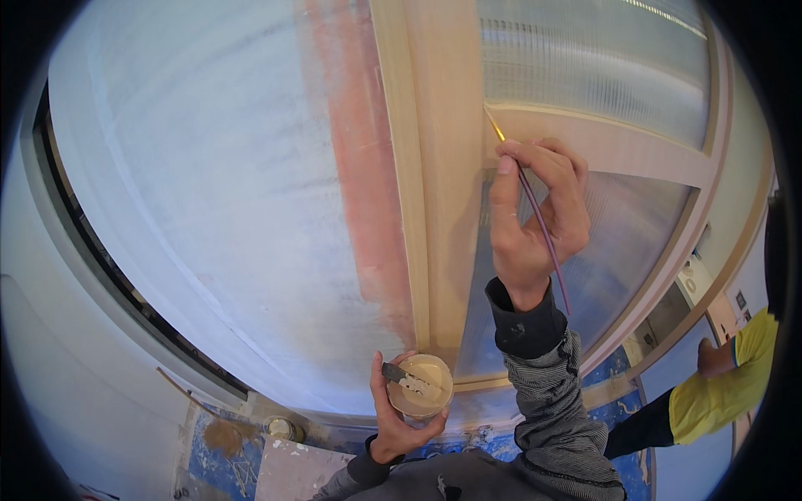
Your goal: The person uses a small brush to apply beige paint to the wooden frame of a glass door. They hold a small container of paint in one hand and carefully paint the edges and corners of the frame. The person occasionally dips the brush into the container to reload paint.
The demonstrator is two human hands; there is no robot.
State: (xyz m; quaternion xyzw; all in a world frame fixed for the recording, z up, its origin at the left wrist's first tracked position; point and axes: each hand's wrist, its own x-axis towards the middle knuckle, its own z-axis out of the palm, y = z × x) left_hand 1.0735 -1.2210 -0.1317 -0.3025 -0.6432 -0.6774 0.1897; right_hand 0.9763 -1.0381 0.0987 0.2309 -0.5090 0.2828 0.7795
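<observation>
My right hand (543, 204) pinches a thin paintbrush (535, 204) with a purple handle and a brass-coloured ferrule. Its fine tip points up and left to the corner where the upright wooden post (447, 167) meets the crossbar (610, 138), below a ribbed translucent pane (593, 63). Whether the bristles touch the wood is hard to tell. Lower down, my left hand (397, 422) is wrapped round a small tub of beige paint (430, 376). A paint-smeared flat scraper or stick (405, 377) lies across the tub's rim.
Left of the post is a pale wall panel (225, 192) with a reddish strip (368, 167). A person in a yellow shirt (723, 384) stands at the right. Blue sheeting (209, 455), a broom (221, 430), a can (282, 429) and a paint-spotted board (292, 472) are below.
</observation>
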